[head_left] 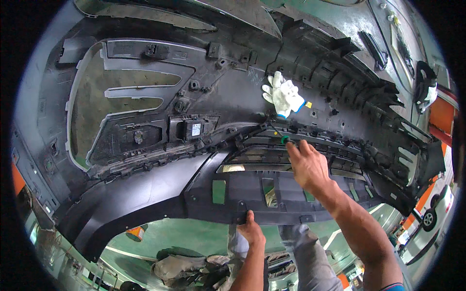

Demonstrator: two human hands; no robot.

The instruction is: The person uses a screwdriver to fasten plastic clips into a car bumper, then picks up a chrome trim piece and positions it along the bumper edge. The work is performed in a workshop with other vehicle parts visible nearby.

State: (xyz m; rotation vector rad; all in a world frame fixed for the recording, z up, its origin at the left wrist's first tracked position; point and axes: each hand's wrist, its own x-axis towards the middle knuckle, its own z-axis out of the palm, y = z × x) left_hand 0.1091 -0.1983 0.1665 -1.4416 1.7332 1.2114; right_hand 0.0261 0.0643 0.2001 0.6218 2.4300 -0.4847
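A large black plastic car bumper (238, 92) lies with its inner side up, spread across most of the view. My right hand (310, 167) is closed around a screwdriver (285, 139) with a green handle. Its thin shaft points up and left, toward the clip-lined seam above the grille slats; whether the tip touches cannot be told. At the near edge, my left hand (251, 232) grips the lower black panel (223, 206), thumb on top and fingers hidden beneath. Beyond the screwdriver, a pair of white work gloves (286, 97) with blue cuffs rests on the bumper.
A small black module (193, 128) with a white label sits left of the seam. Below the near edge are the green floor (204, 235), a dark bundle (179, 266) and an orange-and-white tub (136, 234). A white car (429, 223) stands far right.
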